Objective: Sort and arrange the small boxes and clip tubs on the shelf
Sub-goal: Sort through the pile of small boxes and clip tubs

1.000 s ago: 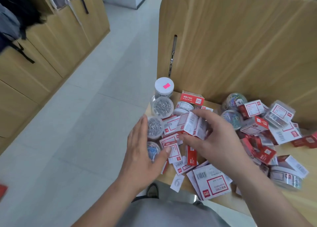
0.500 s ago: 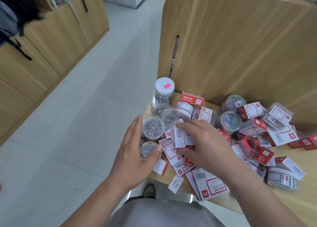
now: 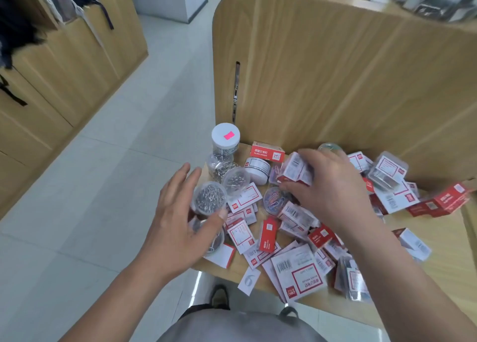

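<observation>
Left grip: left hand (image 3: 178, 220) at the left front corner of the shelf, fingers straight and spread, grip wide, thumb tip touching the rim of a clear round plastic tub of silver clips (image 3: 209, 199).
Right grip: right hand (image 3: 333, 188) over the middle of the pile, fingers curled round a small red-and-white cardboard box (image 3: 296, 172), held tilted above the heap.
Clip tubs: gathered at the left end; tall clear jar with white lid and pink sticker (image 3: 225, 137) at the back, second clear tub of silver clips (image 3: 236, 180) in front of it, white round tub (image 3: 257, 170) just beside that, clear tub of coloured clips (image 3: 274, 202) below the held box.
Small boxes: strewn at all angles across the pale wooden shelf (image 3: 444, 251); flat red box (image 3: 267, 152) near the back, large white box with red frame (image 3: 298, 274) at the front edge.
Backdrop: curved wooden panel (image 3: 335, 70) upright behind the shelf.
</observation>
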